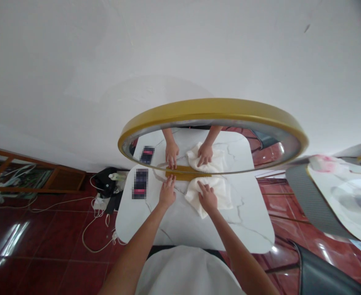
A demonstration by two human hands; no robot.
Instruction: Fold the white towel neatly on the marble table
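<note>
A round mirror [213,107] with a gold rim stands on a white marble-patterned table [174,227], its gold base [185,176] resting on the tabletop. My left hand [168,192] has its fingers stretched forward, the tips touching the left part of that base. Under my right hand [209,198] lies a crumpled white cloth [222,189]; the index finger points forward and the other fingers curl onto the fabric. Both hands and the cloth are reflected in the glass.
A blurred-out phone-like thing [140,184] lies on the table's left side. Left of the table are cables, a small bottle [116,176] and a black bag [105,180]. A black chair [325,272] and a second white table [340,196] stand to the right. Behind is a white wall.
</note>
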